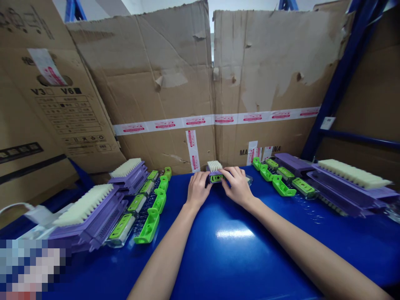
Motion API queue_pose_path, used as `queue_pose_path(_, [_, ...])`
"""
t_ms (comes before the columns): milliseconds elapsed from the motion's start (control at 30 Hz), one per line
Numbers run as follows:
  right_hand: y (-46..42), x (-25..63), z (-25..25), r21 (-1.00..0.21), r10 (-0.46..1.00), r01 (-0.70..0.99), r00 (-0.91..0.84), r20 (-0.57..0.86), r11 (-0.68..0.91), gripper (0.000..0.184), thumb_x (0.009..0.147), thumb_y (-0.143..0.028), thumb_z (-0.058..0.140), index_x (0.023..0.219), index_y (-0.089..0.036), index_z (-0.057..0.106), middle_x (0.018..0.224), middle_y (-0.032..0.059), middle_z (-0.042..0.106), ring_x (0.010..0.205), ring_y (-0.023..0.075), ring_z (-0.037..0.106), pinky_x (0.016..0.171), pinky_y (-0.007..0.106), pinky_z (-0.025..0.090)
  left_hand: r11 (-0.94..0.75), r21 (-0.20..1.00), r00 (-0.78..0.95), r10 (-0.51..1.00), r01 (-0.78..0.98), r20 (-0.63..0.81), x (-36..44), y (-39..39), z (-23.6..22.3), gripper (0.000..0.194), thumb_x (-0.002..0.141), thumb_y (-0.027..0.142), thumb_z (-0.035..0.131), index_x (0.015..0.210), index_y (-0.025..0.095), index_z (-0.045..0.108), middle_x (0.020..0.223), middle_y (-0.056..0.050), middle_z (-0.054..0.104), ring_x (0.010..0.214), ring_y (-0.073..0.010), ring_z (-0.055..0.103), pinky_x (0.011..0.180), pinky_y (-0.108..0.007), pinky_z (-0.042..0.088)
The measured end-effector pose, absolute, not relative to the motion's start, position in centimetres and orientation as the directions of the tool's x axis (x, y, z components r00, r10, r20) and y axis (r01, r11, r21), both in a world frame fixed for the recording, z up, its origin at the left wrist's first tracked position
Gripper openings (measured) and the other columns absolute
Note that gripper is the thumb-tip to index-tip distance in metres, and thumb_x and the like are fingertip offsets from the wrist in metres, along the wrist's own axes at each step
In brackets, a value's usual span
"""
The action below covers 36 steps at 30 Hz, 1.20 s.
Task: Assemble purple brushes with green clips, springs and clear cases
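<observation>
Reaching forward over the blue bench (218, 266), the person has both hands at its far middle, close to the cardboard panels (156, 87) standing behind. Between them sits a small purple bristle block (215, 171), cream bristles up, with a bright green slotted plate (216, 178) facing this way. The left hand (198, 188) pinches its left side, thumb toward the front; the right hand (238, 183) grips the opposite side, its fingers curled over the edge. Something pale and clear pokes out just beside the right hand, too covered to make out.

Off to the left, four green brackets (150, 227) run in a line, then a row of green-faced inserts (121, 226), then stacked purple housings (131, 179) topped with cream bristle pads (86, 203). A white plug (40, 214) with a cord lies near that end. Over on the right, green brackets (283, 186), inserts (303, 187) and purple housings are laid out similarly. White tape printed in red (164, 124) crosses the panels, and a carton marked V3 and V6 (71, 121) leans at the left.
</observation>
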State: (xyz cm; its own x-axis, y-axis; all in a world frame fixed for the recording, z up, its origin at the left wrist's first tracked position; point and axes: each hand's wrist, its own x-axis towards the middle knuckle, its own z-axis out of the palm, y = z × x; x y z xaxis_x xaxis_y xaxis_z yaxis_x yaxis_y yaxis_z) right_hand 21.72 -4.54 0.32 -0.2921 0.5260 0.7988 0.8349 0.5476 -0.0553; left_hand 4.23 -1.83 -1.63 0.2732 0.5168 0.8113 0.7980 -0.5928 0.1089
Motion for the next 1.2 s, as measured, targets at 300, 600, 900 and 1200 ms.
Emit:
queue_pose_path(300, [-4.4,22.9,0.5,-0.086,0.516,0.86,-0.219,0.828,0.504,0.031,0.09,-0.023,0.043,0.116,-0.017,0.058,0.105,0.0106,0.062,0.098,0.024,0.051,0.08,0.037,0.036,-0.565,0.105,0.245,0.509,0.819,0.825,4.3,-2.2,-1.4,0.03,0.077,0.02,0.065,0.106,0.017,0.055,0.099,-0.008,0.064,0.093,-0.0233,0.059,0.079,-0.036,0.048])
queue_pose_path(600, [-4.6,22.4,0.0,-0.066,0.546,0.845,-0.281,0.789,0.531,0.033,0.088,-0.025,0.046,0.118,-0.016,0.055,0.109,0.0122,0.059,0.099,0.0252,0.05,0.079,0.038,0.038,-0.579,0.012,0.31,0.454,0.815,0.835,4.3,-2.5,-1.2,0.029,0.078,0.018,0.062,0.106,0.015,0.054,0.1,-0.01,0.063,0.093,-0.0245,0.058,0.078,-0.036,0.048])
queue_pose_path(900, [-4.4,22.9,0.2,-0.089,0.56,0.854,-0.254,0.789,0.513,0.037,0.089,-0.023,0.042,0.124,-0.018,0.052,0.108,0.0118,0.061,0.098,0.026,0.052,0.079,0.038,0.039,-0.588,-0.055,0.354,0.406,0.807,0.842,4.5,-2.5,-1.2,0.025,0.077,0.018,0.06,0.102,0.016,0.054,0.104,-0.012,0.063,0.098,-0.0267,0.059,0.083,-0.04,0.047])
queue_pose_path(1200, [-4.5,21.9,0.2,-0.615,0.741,0.606,0.062,0.669,0.505,0.034,0.086,-0.033,0.046,0.114,-0.016,0.056,0.091,0.0091,0.064,0.084,0.0231,0.058,0.077,0.039,0.046,-0.534,-0.071,0.311,0.376,0.843,0.873,4.2,-2.6,-1.0,0.026,0.08,0.014,0.056,0.105,0.013,0.052,0.1,-0.014,0.061,0.095,-0.0262,0.058,0.085,-0.043,0.047])
